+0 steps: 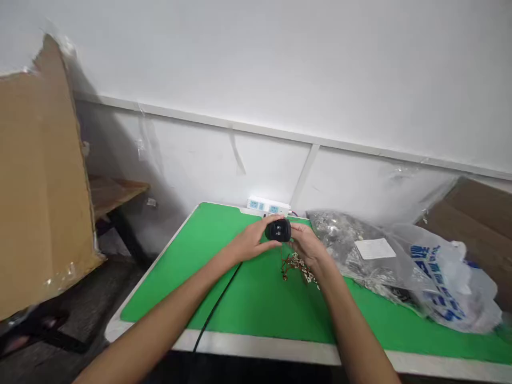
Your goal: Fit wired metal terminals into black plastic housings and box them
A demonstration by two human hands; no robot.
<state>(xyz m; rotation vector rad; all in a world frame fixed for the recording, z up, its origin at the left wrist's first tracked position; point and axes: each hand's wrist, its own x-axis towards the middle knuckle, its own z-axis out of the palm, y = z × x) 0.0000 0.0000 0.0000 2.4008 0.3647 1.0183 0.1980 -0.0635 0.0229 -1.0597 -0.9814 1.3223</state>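
Note:
A black rounded device [278,230] with two small light spots on its face is held up over the green mat [224,240]. My left hand [255,238] grips it from the left, thumb below and fingers above. My right hand [307,242] is at its right side with the fingers bent in; what the fingertips pinch is too small to name. Below the device and beside my right hand lies a pile of small brown and white pieces [296,265] on the mat. A black cable [218,303] runs across the mat to the front edge.
A white power strip [269,206] stands at the back by the wall. Clear plastic bags [348,245] with a paper label [375,248] and a white bag with blue print [444,282] cover the right side. Cardboard [40,176] stands at left, near a wooden table [116,193].

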